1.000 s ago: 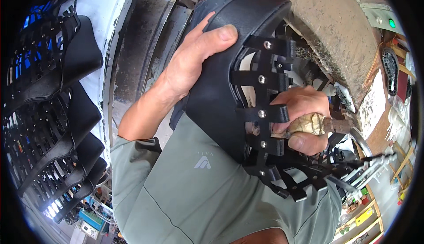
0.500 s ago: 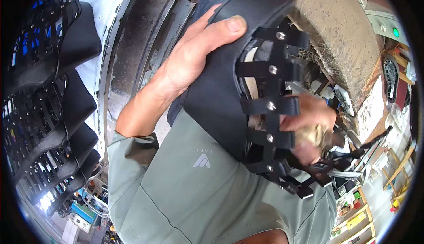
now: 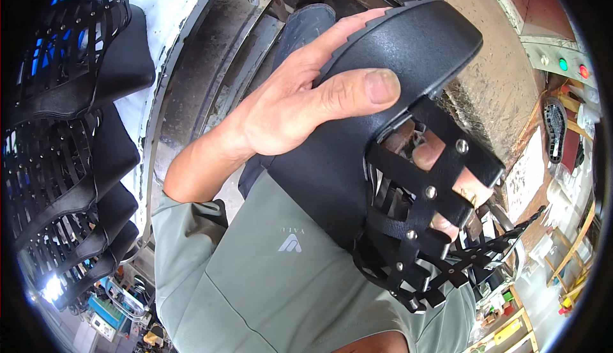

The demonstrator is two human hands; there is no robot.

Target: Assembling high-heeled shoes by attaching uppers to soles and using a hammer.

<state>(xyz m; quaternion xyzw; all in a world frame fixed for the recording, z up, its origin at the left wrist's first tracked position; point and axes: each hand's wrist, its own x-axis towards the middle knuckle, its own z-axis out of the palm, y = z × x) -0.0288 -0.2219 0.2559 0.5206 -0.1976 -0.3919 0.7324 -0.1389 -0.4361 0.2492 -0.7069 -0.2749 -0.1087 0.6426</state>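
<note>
The person's left hand (image 3: 300, 100) reaches up from a bent elbow at the lower left, its forearm bare below a grey-green sleeve (image 3: 255, 276), and lies spread over the sole of a black sandal (image 3: 357, 148) held close in front of the camera at the centre of the view. Its grip is clamped on the sandal: the thumb presses flat across the smooth footbed, and the fingers wrap round the ridged edge of the sole on the far side. The sandal is tilted, heel end up toward the upper right and its cage of riveted black straps (image 3: 421, 225) hanging toward the lower right. The right hand (image 3: 447, 187) sits inside that cage, seen only in patches between the straps; the fingers look curled, but whether they are closed on anything cannot be told. More loose black straps trail below it. Down the left side a row of similar black strapped sandals (image 3: 70, 136) stands stacked one behind another beside a white edge. Behind the hand runs a worn grey metal frame (image 3: 211, 65) with a dark blue trouser leg (image 3: 306, 27) visible beyond it. To the upper right is a rough brown slab-like surface (image 3: 485, 65), and at the far right a panel with a green and a red button (image 3: 571, 69), wooden shelving and small clutter blurred by the lens.
</note>
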